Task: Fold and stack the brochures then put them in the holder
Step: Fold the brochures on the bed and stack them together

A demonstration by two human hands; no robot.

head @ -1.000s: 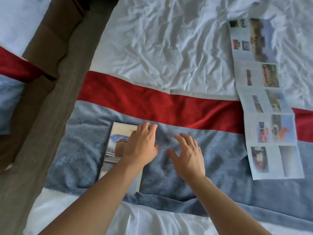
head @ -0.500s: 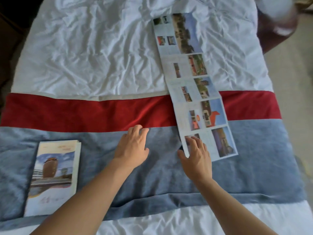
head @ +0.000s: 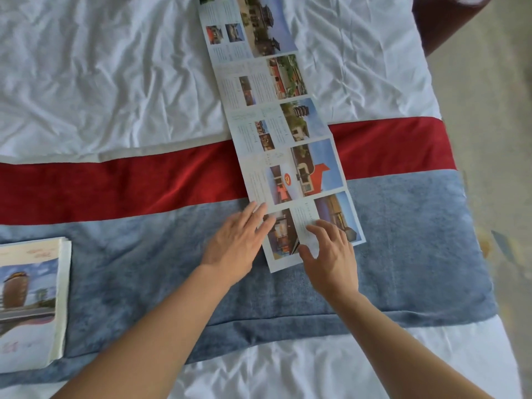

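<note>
Our left hand lies flat, fingers straight, on the near-left edge of the unfolded brochure; our right hand rests loosely spread on its nearest panel. It crosses the red band and grey runner. Folded brochures lie stacked far left.

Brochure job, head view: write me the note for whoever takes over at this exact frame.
Left hand: flat, fingers straight, fingertips on the left edge of the unfolded brochure.
Right hand: fingers spread on its nearest panel, thumb at the bottom edge; no firm grip visible.
The brochure lies fully opened, running away across the bed runner and white sheet.
Done: a stack of folded brochures sits at the left.
Left: fold this one, add it to the stack, load the holder, which is not in view.
</note>
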